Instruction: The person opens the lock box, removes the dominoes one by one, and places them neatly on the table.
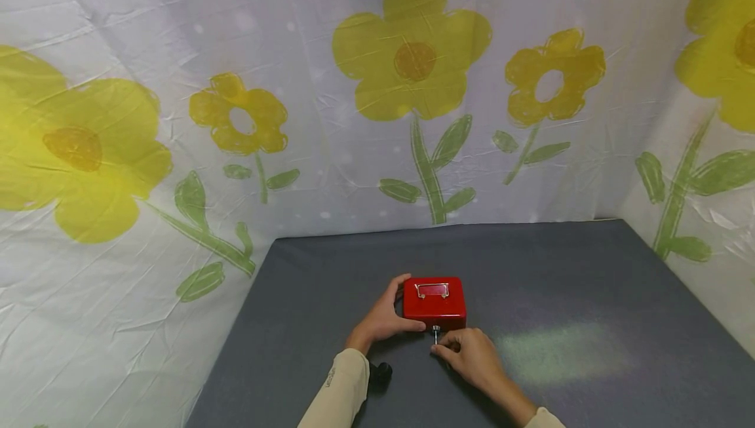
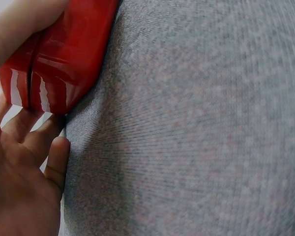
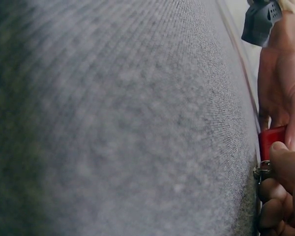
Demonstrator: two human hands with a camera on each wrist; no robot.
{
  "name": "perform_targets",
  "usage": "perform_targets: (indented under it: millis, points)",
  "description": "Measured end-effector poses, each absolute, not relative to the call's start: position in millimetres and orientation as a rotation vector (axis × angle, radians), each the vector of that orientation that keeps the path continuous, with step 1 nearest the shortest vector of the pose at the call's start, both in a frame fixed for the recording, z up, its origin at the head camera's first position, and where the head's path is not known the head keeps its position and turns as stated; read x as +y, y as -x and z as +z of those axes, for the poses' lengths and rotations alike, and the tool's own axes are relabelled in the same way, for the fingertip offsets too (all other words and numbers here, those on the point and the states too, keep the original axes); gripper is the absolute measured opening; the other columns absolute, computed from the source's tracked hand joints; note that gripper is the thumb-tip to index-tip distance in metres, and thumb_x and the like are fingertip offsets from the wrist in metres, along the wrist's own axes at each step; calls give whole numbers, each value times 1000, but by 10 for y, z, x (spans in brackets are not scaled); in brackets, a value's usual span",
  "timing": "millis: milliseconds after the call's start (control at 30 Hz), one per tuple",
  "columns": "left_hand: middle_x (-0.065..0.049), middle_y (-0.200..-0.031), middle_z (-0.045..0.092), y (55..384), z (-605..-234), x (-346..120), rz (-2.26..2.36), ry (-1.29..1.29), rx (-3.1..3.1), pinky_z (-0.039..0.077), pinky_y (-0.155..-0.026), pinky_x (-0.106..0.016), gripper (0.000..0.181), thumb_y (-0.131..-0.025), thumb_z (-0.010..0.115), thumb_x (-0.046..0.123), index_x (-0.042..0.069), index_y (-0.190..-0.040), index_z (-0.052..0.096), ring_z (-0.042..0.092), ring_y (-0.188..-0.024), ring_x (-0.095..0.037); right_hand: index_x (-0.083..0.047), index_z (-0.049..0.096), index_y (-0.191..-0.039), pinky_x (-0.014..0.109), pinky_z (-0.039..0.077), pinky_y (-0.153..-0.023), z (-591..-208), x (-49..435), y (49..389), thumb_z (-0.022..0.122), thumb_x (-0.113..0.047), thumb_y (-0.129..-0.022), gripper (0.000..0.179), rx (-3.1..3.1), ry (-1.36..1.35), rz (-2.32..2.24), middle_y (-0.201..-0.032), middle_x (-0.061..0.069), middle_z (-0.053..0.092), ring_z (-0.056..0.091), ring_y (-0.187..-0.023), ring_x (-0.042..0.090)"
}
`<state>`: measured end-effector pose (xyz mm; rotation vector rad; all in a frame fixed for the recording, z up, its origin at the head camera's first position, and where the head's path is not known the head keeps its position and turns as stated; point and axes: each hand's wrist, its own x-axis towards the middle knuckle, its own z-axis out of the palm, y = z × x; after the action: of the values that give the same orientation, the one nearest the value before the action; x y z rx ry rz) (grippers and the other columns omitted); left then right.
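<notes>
A small red cash box (image 1: pixel 434 310) with a wire handle (image 1: pixel 433 290) on its closed lid lies on the grey table. My left hand (image 1: pixel 383 315) grips its left side, thumb along the front and fingers round the back corner. In the left wrist view, the fingers (image 2: pixel 32 130) reach under the glossy side of the box. At the box's front, my right hand (image 1: pixel 472 354) pinches a silver key (image 1: pixel 436 332) at the lock, where another slim metal piece hangs. The right wrist view shows a metal ring (image 3: pixel 259 172) beside the right thumb (image 3: pixel 285 164).
The grey cloth-covered table (image 1: pixel 566 271) stretches out around the box, with a bright patch of light on its right side. Behind and beside it hangs a white curtain (image 1: pixel 330 185) with yellow flowers. A black wrist camera (image 1: pixel 380 375) sits at the left wrist.
</notes>
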<state>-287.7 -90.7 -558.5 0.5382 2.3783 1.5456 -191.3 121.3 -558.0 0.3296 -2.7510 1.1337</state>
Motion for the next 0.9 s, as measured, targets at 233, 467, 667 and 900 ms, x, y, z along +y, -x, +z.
perform_targets:
  millis: [233,467,667,900]
  points:
    - [-5,-159,42,2883,-5592,-912,1547,-545,2374,31,-120,-60,103,-76,89,26,17,-158,28,40,-146,-29,-27,79,-72,17,34,-51,-5583,1215,1917,86,-26,-81,12,-2744,-331,1141,-57,-22,55,38,-53,-6]
    - [-4,-158,42,2881,-5589,-913,1555,-544,2368,31,-120,-60,102,-76,89,26,19,-158,28,40,-146,-28,-27,79,-73,17,39,-55,-5601,1212,1923,85,-26,-82,11,-2735,-336,1141,-66,-20,67,42,-56,-7]
    - [-4,-158,43,2878,-5589,-909,1568,-542,2361,31,-120,-59,102,-76,89,25,19,-158,29,41,-146,-28,-26,80,-74,17,39,-55,-5598,1211,1929,84,-24,-83,10,-2728,-315,1165,-67,-19,68,41,-57,-6]
    - [-5,-158,43,2885,-5582,-903,1550,-535,2376,31,-120,-60,103,-75,89,26,18,-158,28,41,-146,-28,-25,80,-73,17,38,-54,-5582,1208,1927,84,-24,-82,11,-2731,-310,1146,-69,-18,70,41,-57,-6]
